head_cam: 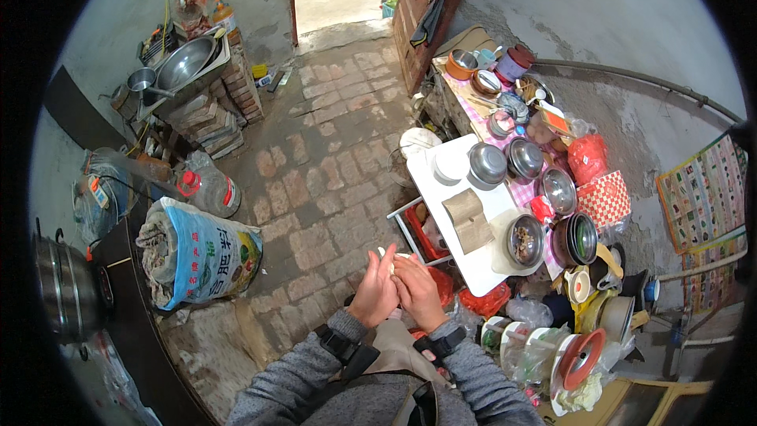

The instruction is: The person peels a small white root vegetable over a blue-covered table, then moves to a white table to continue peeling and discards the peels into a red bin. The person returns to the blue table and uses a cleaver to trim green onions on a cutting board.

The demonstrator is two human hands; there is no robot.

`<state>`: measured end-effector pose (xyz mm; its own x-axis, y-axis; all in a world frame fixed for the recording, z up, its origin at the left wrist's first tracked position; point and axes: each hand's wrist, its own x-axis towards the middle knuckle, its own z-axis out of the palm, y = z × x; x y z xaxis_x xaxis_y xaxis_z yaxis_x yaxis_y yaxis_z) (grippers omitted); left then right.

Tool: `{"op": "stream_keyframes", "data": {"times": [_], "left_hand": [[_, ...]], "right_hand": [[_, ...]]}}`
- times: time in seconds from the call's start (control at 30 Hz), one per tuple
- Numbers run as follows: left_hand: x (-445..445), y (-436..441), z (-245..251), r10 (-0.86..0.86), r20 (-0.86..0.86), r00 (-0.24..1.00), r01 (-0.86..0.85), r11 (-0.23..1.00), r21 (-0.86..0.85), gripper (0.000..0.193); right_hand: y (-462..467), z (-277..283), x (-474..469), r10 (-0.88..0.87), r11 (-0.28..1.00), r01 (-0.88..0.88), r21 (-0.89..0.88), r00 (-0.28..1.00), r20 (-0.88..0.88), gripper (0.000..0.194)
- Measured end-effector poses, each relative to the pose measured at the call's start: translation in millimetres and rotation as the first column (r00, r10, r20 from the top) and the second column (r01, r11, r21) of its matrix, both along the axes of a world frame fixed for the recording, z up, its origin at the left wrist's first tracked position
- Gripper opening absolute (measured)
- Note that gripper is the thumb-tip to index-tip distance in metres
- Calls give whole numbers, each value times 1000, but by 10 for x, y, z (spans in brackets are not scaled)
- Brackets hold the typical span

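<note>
Both hands meet low in the middle of the picture, above the brick floor. My left hand (375,290) and my right hand (419,287) close around a small piece of white dough (391,267), whose pale edge shows between the fingers; most of it is hidden. To their right stands a white tabletop (440,186). On it are a brown sheet (468,220), a steel bowl of chopped filling (525,241), an upturned steel bowl (487,164) and a white round dish (450,166).
A blue woven sack (213,254) and a plastic jug (214,189) stand on the floor at left. Several steel bowls, including one (557,189), crowd a cloth-covered table at right. Beside the right forearm is a rack (520,340). A wooden door (423,6) stands open ahead.
</note>
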<state>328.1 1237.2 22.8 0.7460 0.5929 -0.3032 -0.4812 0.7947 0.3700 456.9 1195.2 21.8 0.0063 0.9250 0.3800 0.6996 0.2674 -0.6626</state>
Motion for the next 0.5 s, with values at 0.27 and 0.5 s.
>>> {"op": "stream_keyframes", "data": {"times": [0.27, 0.5], "left_hand": [[-161, 66, 257, -166, 26, 986, 161, 978, 134, 101], [-69, 152, 235, -195, 45, 980, 194, 981, 32, 109]], "right_hand": [[25, 250, 542, -588, 789, 432, -436, 736, -336, 24], [21, 287, -241, -35, 999, 36, 9, 989, -147, 25]]}}
